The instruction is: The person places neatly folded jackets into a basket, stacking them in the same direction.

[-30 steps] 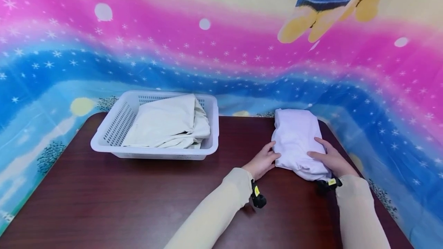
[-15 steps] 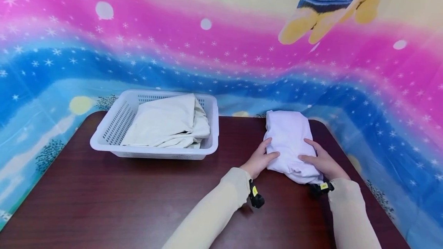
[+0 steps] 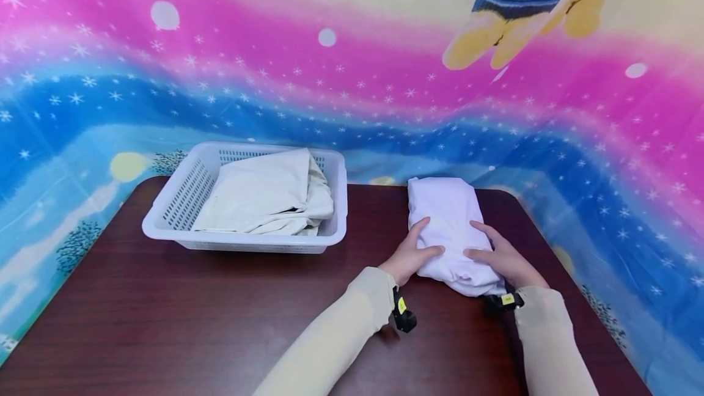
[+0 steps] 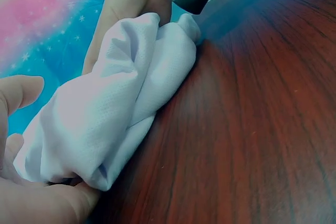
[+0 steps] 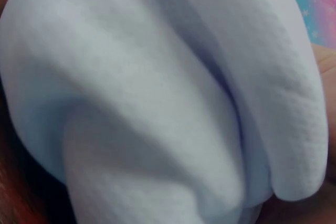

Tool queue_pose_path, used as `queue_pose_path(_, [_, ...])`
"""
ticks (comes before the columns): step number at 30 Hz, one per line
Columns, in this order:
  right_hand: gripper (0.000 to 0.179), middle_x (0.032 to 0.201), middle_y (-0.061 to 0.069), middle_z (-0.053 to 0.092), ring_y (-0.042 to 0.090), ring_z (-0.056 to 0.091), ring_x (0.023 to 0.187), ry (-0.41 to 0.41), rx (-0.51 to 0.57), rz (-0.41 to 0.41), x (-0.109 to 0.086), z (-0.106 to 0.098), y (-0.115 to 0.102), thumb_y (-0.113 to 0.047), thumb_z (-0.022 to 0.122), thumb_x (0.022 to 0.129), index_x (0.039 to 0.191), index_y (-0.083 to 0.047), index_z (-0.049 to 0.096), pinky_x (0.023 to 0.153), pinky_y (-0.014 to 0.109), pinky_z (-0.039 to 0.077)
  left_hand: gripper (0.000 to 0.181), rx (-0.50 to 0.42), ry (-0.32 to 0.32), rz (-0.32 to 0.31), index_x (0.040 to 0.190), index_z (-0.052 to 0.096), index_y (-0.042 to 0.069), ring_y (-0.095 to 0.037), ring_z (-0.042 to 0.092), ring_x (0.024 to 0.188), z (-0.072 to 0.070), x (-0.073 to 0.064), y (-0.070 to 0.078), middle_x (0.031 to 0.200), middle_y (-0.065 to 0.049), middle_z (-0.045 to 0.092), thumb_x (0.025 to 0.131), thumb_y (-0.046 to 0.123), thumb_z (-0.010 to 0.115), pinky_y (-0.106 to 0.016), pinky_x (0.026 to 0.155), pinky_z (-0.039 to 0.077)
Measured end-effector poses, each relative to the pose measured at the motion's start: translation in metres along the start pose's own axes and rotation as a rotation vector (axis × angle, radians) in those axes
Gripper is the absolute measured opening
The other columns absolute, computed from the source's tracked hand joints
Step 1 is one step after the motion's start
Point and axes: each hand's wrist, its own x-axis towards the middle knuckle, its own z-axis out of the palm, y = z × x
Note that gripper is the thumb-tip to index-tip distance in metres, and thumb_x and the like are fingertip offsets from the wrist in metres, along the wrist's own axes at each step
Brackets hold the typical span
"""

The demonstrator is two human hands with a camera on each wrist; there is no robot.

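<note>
A person's left hand (image 3: 409,255) and right hand (image 3: 508,261) grip opposite sides of a folded white cloth (image 3: 447,219) at the right of a dark wooden table (image 3: 231,322), thumbs on top, spread wide from the forefingers. Well to its left, a white basket (image 3: 247,239) holds a pale cloth (image 3: 264,191).

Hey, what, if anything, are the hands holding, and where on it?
A folded white cloth: the left hand grips its left side, the right hand its right side, both towards the near end.
</note>
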Motion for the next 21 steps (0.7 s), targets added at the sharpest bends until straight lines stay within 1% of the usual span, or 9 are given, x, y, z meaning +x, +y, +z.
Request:
queue_pose_path(4, [0.096, 0.164, 0.029, 0.006, 0.052, 0.016, 0.145, -0.009, 0.003, -0.006, -0.002, 0.004, -0.003, -0.040, 0.073, 0.093, 0.165, -0.019, 0.012, 0.111, 0.070, 0.028, 0.074, -0.010, -0.005, -0.014, 0.159, 0.032, 0.023, -0.026, 0.030, 0.146, -0.004, 0.000, 0.001, 0.163, -0.006, 0.028, 0.096, 0.015, 0.070, -0.044, 0.113, 0.039])
queue_pose_path(7, [0.097, 0.165, 0.028, 0.006, 0.052, 0.016, 0.146, -0.015, -0.002, -0.006, -0.004, 0.006, -0.004, -0.043, 0.074, 0.092, 0.165, -0.022, 0.013, 0.110, 0.071, 0.029, 0.074, -0.024, -0.015, -0.041, 0.159, 0.032, 0.025, -0.027, 0.037, 0.141, -0.007, 0.000, 0.000, 0.162, -0.007, 0.029, 0.096, 0.017, 0.070, -0.045, 0.106, 0.046])
queue_pose_path(9, [0.097, 0.165, 0.027, 0.006, 0.051, 0.016, 0.146, -0.016, -0.004, -0.007, -0.005, 0.009, -0.006, -0.045, 0.073, 0.092, 0.165, -0.023, 0.013, 0.110, 0.071, 0.029, 0.076, -0.030, -0.030, -0.058, 0.160, 0.031, 0.026, -0.028, 0.039, 0.138, -0.009, -0.001, 0.000, 0.161, -0.008, 0.030, 0.096, 0.018, 0.071, -0.045, 0.103, 0.048])
queue_pose_path(11, [0.096, 0.166, 0.026, 0.006, 0.050, 0.016, 0.146, -0.013, -0.001, -0.008, -0.004, 0.011, -0.007, -0.047, 0.073, 0.091, 0.164, -0.025, 0.014, 0.110, 0.071, 0.028, 0.077, -0.020, -0.048, -0.061, 0.160, 0.030, 0.027, -0.027, 0.038, 0.140, -0.011, -0.002, 0.000, 0.162, -0.008, 0.029, 0.095, 0.019, 0.071, -0.044, 0.104, 0.047])
queue_pose_path(14, [0.096, 0.167, 0.024, 0.005, 0.049, 0.014, 0.148, -0.016, 0.019, -0.022, -0.003, 0.016, -0.008, -0.048, 0.073, 0.092, 0.164, -0.027, 0.014, 0.111, 0.071, 0.028, 0.080, -0.014, -0.071, -0.056, 0.161, 0.027, 0.027, -0.027, 0.031, 0.145, -0.015, -0.004, 0.000, 0.163, -0.007, 0.025, 0.095, 0.017, 0.071, -0.043, 0.109, 0.042])
queue_pose_path(16, [0.095, 0.167, 0.023, 0.004, 0.048, 0.012, 0.149, -0.018, 0.028, -0.035, -0.002, 0.019, -0.009, -0.047, 0.072, 0.092, 0.164, -0.027, 0.015, 0.111, 0.071, 0.027, 0.081, -0.018, -0.075, -0.050, 0.161, 0.027, 0.027, -0.026, 0.028, 0.146, -0.019, -0.006, 0.000, 0.164, -0.006, 0.024, 0.095, 0.015, 0.072, -0.042, 0.111, 0.040])
queue_pose_path(21, [0.091, 0.168, 0.022, 0.002, 0.048, 0.009, 0.150, -0.037, 0.045, -0.073, 0.000, 0.026, -0.010, -0.044, 0.069, 0.095, 0.165, -0.028, 0.012, 0.112, 0.072, 0.024, 0.081, -0.058, -0.078, -0.074, 0.161, 0.028, 0.031, -0.026, 0.030, 0.144, -0.027, -0.010, -0.002, 0.164, -0.006, 0.022, 0.094, 0.015, 0.072, -0.038, 0.105, 0.045])
